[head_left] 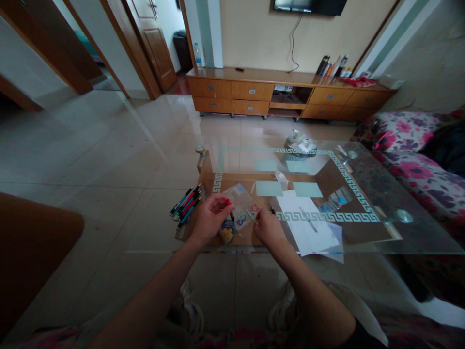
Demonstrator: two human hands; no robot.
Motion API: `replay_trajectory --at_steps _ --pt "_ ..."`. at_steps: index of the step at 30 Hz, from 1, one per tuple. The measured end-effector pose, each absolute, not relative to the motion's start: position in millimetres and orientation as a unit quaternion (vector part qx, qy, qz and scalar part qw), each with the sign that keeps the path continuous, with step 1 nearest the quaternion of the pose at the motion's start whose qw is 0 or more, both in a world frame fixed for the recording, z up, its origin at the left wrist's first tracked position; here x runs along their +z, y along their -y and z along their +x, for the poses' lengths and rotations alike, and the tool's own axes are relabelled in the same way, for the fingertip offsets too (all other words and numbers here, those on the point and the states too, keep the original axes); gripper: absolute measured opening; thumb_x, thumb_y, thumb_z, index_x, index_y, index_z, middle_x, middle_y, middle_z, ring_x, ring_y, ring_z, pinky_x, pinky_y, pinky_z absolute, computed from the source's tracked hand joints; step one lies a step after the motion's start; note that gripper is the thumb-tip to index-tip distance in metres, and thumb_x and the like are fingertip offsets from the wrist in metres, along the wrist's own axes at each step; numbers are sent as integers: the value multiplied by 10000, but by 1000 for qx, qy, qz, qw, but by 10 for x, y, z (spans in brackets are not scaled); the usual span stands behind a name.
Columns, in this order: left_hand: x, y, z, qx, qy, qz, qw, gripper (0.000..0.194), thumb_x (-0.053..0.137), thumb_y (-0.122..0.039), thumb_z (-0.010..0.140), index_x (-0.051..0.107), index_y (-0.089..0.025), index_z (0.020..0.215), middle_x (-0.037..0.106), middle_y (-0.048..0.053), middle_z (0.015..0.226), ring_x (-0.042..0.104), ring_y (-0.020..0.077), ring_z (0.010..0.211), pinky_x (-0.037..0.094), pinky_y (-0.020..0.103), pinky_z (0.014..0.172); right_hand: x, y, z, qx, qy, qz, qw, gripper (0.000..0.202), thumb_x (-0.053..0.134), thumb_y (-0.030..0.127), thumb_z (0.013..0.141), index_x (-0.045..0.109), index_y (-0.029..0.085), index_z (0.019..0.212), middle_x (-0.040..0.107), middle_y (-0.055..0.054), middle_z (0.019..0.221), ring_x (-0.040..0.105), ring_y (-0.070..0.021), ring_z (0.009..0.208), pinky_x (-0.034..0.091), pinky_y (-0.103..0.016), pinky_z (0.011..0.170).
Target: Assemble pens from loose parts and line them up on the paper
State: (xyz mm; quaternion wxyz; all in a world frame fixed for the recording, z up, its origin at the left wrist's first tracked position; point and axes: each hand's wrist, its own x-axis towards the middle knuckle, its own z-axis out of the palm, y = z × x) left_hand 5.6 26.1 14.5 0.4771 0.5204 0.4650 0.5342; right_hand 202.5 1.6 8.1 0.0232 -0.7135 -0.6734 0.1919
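Note:
My left hand is closed in a pinch on a small red and dark pen part above the glass table. My right hand is closed on a thin pale rod that looks like a pen refill and points toward the left hand. Beneath and between the hands lies a clear plastic bag with coloured print. Left of the left hand, several black, red and blue pens lie in a pile at the table's left edge.
White paper sheets with a pen on top lie right of my right hand. A plastic bottle appears farther right. A filled waste basket stands at the far side. Beyond are a wooden TV cabinet and a floral sofa.

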Motion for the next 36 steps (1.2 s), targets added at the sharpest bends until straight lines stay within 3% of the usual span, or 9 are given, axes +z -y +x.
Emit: replay_trajectory --at_steps 7,11,15,20,23,29,36 --pt "158 -251 58 529 -466 523 479 271 777 -290 756 613 -187 946 683 19 886 667 148 794 554 285 752 77 2 2021 178 677 -714 3 388 551 89 823 583 95 1210 714 -185 1000 700 -286 942 488 -323 770" --pt "148 -254 47 518 -464 528 487 298 785 -289 747 618 -191 974 689 24 896 672 155 816 555 293 769 82 -5 2030 176 684 -708 18 280 565 87 787 662 108 1049 722 -174 972 697 -268 917 480 -308 765" --pt "94 -255 38 501 -458 537 501 270 794 -283 735 656 -190 947 690 19 848 667 155 783 554 288 745 150 -72 2056 204 669 -698 156 104 585 165 791 688 156 805 721 -95 804 681 -218 774 476 -288 715" --pt "58 -238 40 468 -460 582 481 199 794 -303 737 716 -183 876 707 39 846 666 168 770 557 296 731 238 -163 2078 354 576 -611 411 204 585 313 840 721 173 900 731 -48 817 667 -177 724 517 -275 684" --pt "63 -224 46 447 -459 595 485 194 779 -315 756 728 -189 894 721 47 856 675 177 778 562 304 728 277 -175 2063 455 499 -542 501 228 629 368 829 715 164 885 735 -67 875 667 -175 724 544 -285 663" --pt "98 -180 84 406 -449 588 537 248 774 -338 759 752 -178 948 749 75 909 702 211 812 580 351 770 318 -162 2021 514 448 -487 545 301 737 376 757 628 197 972 711 -15 772 633 -148 640 543 -280 637" --pt "73 -175 81 402 -438 592 545 303 769 -342 775 750 -189 1036 754 80 913 710 214 796 600 369 756 314 -153 2037 496 473 -489 540 264 653 437 852 648 177 894 692 -23 733 620 -140 638 490 -248 594"
